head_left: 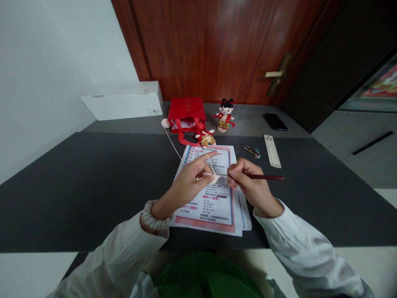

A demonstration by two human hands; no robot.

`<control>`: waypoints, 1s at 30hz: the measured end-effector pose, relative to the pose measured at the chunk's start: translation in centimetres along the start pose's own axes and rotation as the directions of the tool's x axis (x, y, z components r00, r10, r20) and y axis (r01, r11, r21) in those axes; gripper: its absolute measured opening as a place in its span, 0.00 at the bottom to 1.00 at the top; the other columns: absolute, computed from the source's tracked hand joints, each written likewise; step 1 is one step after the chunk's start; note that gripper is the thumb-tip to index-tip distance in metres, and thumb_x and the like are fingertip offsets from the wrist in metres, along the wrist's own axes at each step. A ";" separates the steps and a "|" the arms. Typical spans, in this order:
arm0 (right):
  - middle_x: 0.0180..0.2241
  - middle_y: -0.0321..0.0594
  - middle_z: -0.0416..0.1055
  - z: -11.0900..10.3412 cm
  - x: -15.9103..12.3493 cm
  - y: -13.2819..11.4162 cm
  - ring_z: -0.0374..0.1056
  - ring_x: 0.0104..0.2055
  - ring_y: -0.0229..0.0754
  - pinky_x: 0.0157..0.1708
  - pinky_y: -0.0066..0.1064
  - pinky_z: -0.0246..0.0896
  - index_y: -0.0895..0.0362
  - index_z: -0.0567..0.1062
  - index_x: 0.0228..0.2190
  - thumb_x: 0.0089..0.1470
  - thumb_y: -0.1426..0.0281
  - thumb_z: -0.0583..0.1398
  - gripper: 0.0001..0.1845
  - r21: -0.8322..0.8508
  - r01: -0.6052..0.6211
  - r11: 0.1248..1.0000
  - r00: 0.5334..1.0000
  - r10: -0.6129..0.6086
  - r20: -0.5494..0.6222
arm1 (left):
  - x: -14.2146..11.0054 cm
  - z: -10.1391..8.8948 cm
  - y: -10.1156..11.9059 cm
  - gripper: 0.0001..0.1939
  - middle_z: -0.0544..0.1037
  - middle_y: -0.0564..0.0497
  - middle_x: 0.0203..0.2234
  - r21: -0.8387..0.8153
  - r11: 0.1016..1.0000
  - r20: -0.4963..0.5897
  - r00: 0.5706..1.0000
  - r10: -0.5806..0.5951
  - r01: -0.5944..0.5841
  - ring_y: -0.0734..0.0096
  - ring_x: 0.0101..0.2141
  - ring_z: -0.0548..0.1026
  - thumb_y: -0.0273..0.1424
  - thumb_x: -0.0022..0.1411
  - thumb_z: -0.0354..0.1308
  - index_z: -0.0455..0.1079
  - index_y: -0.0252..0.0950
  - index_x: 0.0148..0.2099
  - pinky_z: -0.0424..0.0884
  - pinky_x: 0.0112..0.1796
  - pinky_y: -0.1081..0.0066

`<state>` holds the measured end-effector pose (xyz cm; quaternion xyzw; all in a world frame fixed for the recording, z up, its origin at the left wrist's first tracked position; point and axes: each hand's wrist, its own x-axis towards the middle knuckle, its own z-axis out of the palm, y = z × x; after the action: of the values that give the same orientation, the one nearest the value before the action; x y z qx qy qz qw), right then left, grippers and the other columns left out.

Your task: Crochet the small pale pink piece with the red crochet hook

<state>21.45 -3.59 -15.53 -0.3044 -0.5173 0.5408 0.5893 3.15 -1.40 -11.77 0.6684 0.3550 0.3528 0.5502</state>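
Note:
My left hand (186, 182) pinches a small pale crocheted piece (213, 179), with a thin cream yarn (172, 142) looped over its raised index finger. That yarn runs back to a pale yarn ball (165, 123) beside the red bag. My right hand (252, 185) grips a dark red crochet hook (265, 177), and its fingers hide the tip. Both hands hover over printed sheets with red borders and Chinese text (217, 211).
A crocheted doll (224, 116), a smaller crocheted doll (206, 139), a red gift bag (186, 114), a black phone (274, 121), small scissors (248, 150) and a white box (122, 100) stand beyond the dark mat (93, 194). A wooden door (201, 45) closes the far side.

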 end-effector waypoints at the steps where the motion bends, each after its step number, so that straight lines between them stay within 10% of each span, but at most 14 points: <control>1: 0.19 0.31 0.67 -0.1 0.0 0.0 0.58 0.20 0.33 0.21 0.27 0.51 0.56 0.68 0.24 0.53 0.69 0.64 0.10 -0.042 0.021 0.999 1.000 -0.021 0.002 | 0.0 0.0 0.0 0.31 0.66 0.57 0.24 0.016 1.000 -0.009 1.000 0.006 -0.006 0.75 0.27 0.64 0.25 0.58 0.58 0.58 0.31 0.63 0.61 0.33 0.70; 16: 0.25 0.32 0.66 0.7 -1.1 -0.3 0.61 0.26 0.35 0.27 0.29 0.55 0.54 0.67 0.28 0.58 0.70 0.59 0.07 -0.420 0.192 0.887 0.979 -0.201 0.023 | 0.2 0.0 0.1 0.28 0.72 0.55 0.24 0.201 0.976 -0.096 0.990 0.103 -0.082 0.71 0.29 0.70 0.26 0.59 0.58 0.63 0.33 0.61 0.65 0.39 0.68; 25: 0.29 0.37 0.67 2.2 -1.2 0.0 0.65 0.30 0.40 0.29 0.32 0.61 0.52 0.65 0.33 0.57 0.79 0.54 0.09 -0.720 0.536 0.440 0.818 -0.480 0.316 | 0.1 0.4 0.7 0.23 0.78 0.53 0.28 0.320 0.935 -0.234 0.944 0.233 -0.152 0.64 0.39 0.76 0.25 0.59 0.57 0.68 0.39 0.57 0.66 0.46 0.64; 30: 0.30 0.41 0.67 1.3 -0.9 0.2 0.63 0.32 0.42 0.29 0.33 0.62 0.54 0.67 0.36 0.58 0.80 0.52 0.10 -0.734 0.644 0.214 0.728 -0.465 0.503 | 0.1 1.0 0.6 0.24 0.76 0.54 0.25 0.227 0.970 -0.141 0.983 0.115 -0.081 0.69 0.32 0.74 0.22 0.57 0.57 0.68 0.35 0.57 0.66 0.42 0.66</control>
<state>20.30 -4.66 -15.58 -0.3066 -0.8391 -0.0320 0.4481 4.06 -1.90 -11.30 0.7130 0.3998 0.3883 0.4255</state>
